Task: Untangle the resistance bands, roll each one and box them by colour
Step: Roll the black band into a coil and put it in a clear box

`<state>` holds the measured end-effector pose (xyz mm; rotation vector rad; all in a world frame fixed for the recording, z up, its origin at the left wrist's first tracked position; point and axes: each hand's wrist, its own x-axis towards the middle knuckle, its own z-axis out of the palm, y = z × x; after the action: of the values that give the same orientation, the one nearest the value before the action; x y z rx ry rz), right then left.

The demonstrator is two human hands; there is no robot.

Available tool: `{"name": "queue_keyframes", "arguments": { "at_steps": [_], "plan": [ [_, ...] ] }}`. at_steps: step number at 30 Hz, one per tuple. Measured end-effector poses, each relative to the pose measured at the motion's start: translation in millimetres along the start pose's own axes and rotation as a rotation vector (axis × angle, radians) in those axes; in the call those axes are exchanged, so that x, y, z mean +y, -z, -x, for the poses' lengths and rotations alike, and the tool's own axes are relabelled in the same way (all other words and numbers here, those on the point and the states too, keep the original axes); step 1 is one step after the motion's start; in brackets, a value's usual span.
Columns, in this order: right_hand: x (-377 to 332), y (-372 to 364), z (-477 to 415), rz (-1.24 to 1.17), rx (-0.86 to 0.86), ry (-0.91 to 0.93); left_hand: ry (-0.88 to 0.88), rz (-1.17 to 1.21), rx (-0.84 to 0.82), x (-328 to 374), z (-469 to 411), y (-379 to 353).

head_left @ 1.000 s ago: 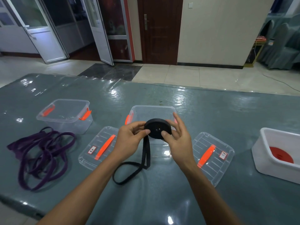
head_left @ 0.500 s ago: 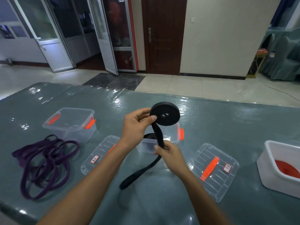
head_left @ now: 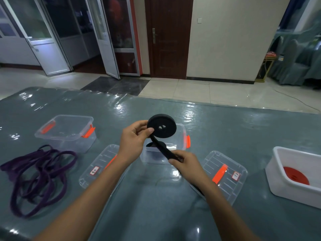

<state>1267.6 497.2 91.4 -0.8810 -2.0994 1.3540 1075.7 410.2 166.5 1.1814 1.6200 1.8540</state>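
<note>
**Black resistance band (head_left: 161,126): part-rolled, in hand**

Flat matte strap, wound into a tight disc with two small gaps at the core, is being held upright in the air over the middle clear box (head_left: 182,134). The disc's rim is being pinched between the thumb and fingers of the left hand (head_left: 134,138). The loose tail is being gripped lower down by the curled fingers of the right hand (head_left: 184,162) and is being trailed on beneath that forearm. A dark round shape is lying inside the same box; what it is cannot be told.

Purple bands (head_left: 38,173), soft and looped in a loose tangle, are lying at the left, near the left clear box (head_left: 74,145). Both boxes are thin, clear plastic with orange latches (head_left: 188,141). Two ribbed clear lids (head_left: 224,173), each labelled, are lying flat beside the middle box, one on either side. A red roll (head_left: 296,175) is sitting in the white tub (head_left: 286,190) at the far right.

Glossy grey-green table (head_left: 156,214): bare surface is being left between the forearms.
</note>
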Motion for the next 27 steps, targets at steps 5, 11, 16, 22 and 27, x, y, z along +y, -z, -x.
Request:
{"name": "queue_keyframes", "arguments": {
  "at_steps": [5,11,16,22,27],
  "plan": [
    [-9,-3,0,-0.090,0.095,0.052,-0.029,-0.254,-0.122,-14,13,7],
    [-25,1,-1,0.108,0.074,0.169,-0.161,-0.622,-0.368,-26,22,14],
    [-23,1,-2,0.078,0.099,0.162,-0.164,-0.536,-0.346,-26,29,10],
    [-25,0,5,-0.541,0.119,-0.064,0.094,-0.149,-0.110,-31,41,6],
    [-25,-7,11,-0.799,0.086,-0.126,0.112,-0.035,-0.148,-27,45,9]
  ]
}}
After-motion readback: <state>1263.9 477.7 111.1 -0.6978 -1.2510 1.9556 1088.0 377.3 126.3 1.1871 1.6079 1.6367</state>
